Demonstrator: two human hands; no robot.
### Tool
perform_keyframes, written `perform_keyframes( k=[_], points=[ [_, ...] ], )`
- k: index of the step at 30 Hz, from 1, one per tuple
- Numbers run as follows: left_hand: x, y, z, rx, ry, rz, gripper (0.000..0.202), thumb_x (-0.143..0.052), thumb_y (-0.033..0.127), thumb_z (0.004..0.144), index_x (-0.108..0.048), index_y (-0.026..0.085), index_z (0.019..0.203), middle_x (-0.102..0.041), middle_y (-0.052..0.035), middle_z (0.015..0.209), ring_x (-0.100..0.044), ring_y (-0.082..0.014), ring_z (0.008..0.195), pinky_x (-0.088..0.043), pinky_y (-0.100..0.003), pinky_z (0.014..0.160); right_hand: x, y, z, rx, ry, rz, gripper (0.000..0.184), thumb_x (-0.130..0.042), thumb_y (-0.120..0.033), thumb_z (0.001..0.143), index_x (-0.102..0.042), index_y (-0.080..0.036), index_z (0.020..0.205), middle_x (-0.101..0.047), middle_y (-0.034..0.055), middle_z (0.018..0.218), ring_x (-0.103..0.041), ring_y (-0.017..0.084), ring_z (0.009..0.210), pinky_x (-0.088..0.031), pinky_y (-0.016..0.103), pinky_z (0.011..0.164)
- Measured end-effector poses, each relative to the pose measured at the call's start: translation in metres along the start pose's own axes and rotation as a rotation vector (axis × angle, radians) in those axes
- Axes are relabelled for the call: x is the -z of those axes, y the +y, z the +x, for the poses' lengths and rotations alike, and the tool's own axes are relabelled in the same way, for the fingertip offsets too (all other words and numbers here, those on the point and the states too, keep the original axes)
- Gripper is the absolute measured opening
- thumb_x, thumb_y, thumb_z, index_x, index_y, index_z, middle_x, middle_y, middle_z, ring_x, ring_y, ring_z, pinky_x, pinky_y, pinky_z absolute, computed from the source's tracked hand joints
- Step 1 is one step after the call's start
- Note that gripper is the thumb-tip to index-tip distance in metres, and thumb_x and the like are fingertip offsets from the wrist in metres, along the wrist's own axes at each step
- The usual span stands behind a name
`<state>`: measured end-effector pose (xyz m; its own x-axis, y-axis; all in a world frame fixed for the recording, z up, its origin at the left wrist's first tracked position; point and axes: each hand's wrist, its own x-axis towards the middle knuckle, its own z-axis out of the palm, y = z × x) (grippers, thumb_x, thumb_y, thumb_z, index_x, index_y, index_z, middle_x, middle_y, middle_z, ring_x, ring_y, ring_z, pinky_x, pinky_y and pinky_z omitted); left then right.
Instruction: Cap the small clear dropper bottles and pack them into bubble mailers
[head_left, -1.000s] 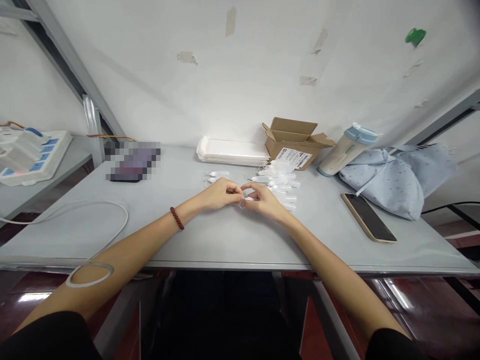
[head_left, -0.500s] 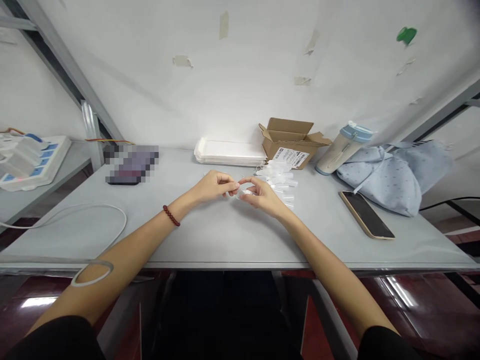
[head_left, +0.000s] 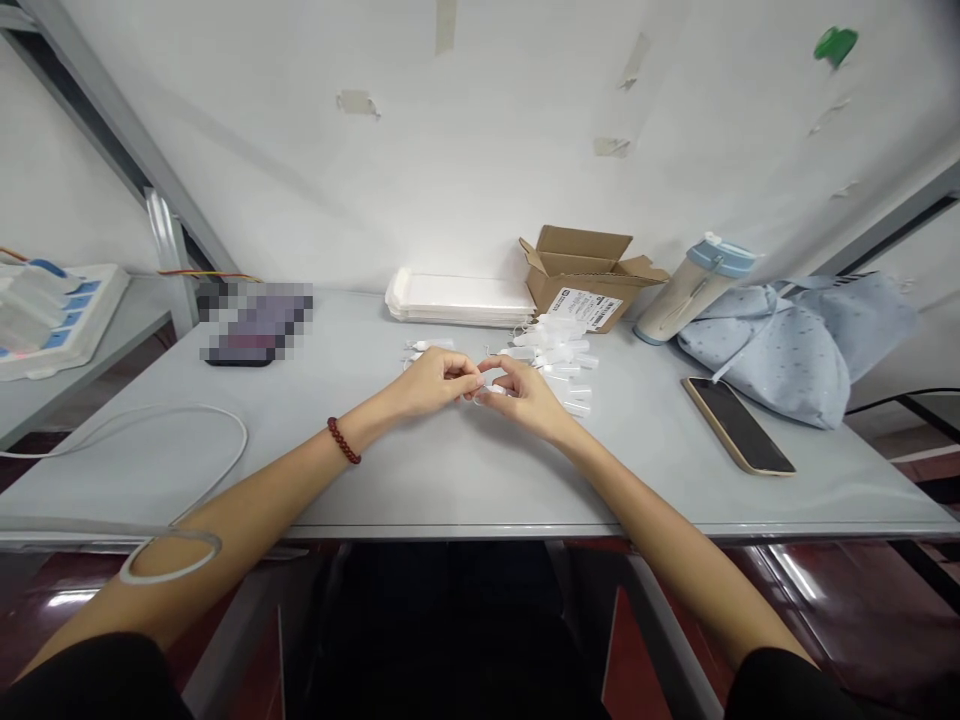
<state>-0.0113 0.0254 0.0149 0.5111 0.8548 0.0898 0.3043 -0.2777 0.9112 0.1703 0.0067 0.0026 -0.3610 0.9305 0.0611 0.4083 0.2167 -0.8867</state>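
Near the middle of the table, my left hand (head_left: 442,384) and my right hand (head_left: 519,395) meet fingertip to fingertip. Both are closed in a pinch on a small white plastic piece with a thin wire loop (head_left: 493,390); most of it is hidden by the fingers. Just beyond and to the right of my right hand lies a pile of similar translucent white pieces (head_left: 559,345), several with small wire loops at one end. A couple more white pieces (head_left: 433,345) lie behind my left hand, partly covered by it.
Along the wall are a stack of white trays (head_left: 457,298), an open cardboard box (head_left: 592,285) and a blue-lidded bottle (head_left: 694,290). A blue cloth bag (head_left: 780,350) and a phone (head_left: 739,425) lie right. Left are a blurred-out device (head_left: 255,325) and a white cable (head_left: 244,440).
My left hand has shifted slightly and its fingers have curled further, uncovering white pieces behind it. My right hand keeps its pinch. The view has tilted a little.
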Motion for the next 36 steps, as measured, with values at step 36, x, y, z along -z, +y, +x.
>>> perform_keyframes(
  k=[36],
  points=[
    [0.016,0.005,0.005,-0.017,0.018,-0.101,0.016,-0.068,0.029,0.073,-0.07,0.015,0.067,-0.062,-0.0011,0.062,-0.055,-0.0124,0.063,-0.045,-0.025,0.062,0.003,-0.008,0.005,0.057,-0.011,0.087,0.03,-0.057,-0.029,0.076,-0.055,-0.019,0.105,-0.045,-0.0091,0.054,-0.033,0.008,0.048,-0.027,0.023,0.051]
  ],
)
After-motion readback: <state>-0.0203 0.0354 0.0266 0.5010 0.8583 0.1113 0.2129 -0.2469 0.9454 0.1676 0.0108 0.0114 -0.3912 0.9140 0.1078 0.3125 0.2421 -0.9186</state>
